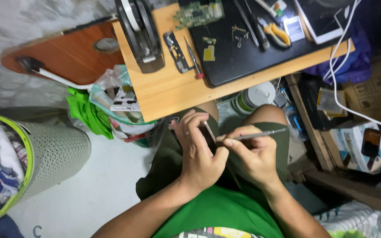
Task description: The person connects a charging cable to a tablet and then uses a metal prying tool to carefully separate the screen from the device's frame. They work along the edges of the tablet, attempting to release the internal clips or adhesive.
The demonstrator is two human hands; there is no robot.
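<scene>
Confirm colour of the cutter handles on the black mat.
Yellow handles, on the black mat; head view.

- Shirt: bright green.
- Shorts: olive green.
- Tool: silver metal.
- Table: pale wood.
- Mat: black.
- Circuit board: green.
- Cutters: yellow handles.
- Basket: grey, perforated, lime rim.
- Cables: white.
</scene>
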